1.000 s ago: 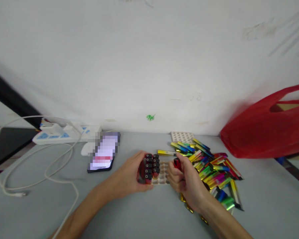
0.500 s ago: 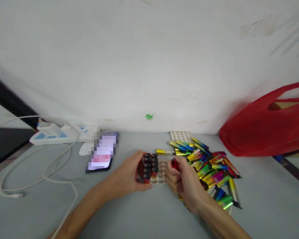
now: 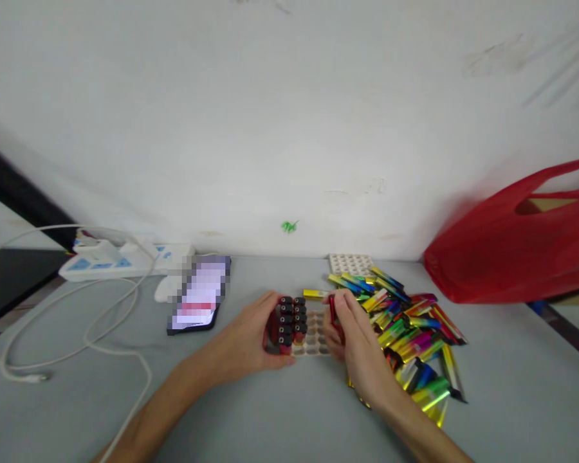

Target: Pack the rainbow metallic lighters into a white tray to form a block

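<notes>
Wall and counter: you face a scuffed white wall (image 3: 270, 116) with a green mark (image 3: 289, 226), above a grey counter (image 3: 246, 418).
Pocketed tray: your white pocketed tray (image 3: 312, 342) lies at the centre of the counter, between your hands, its right-hand pockets bare.
Standing lighters: nine black tops show on the upright lighters (image 3: 285, 320), in two columns at the tray's left end.
Left grip: your left hand (image 3: 244, 331) curves around that loaded end, holding it, digits at the far and near sides.
Right grip: your right hand (image 3: 357, 337) is closed on a red lighter (image 3: 332, 308), near the tray's right end.
Lighter pile: shiny multicoloured lighters (image 3: 410, 334) lie heaped beyond your right hand; one yellow lighter (image 3: 313, 294) lies just behind the tray.
Spare tray: another white tray (image 3: 351, 263) rests near the wall.
Left side: you have a phone (image 3: 200, 296) with its screen lit, a power strip (image 3: 101, 265) and a looping white cable (image 3: 116, 350).
Right side: a red bag (image 3: 516, 251) stands near the wall.
</notes>
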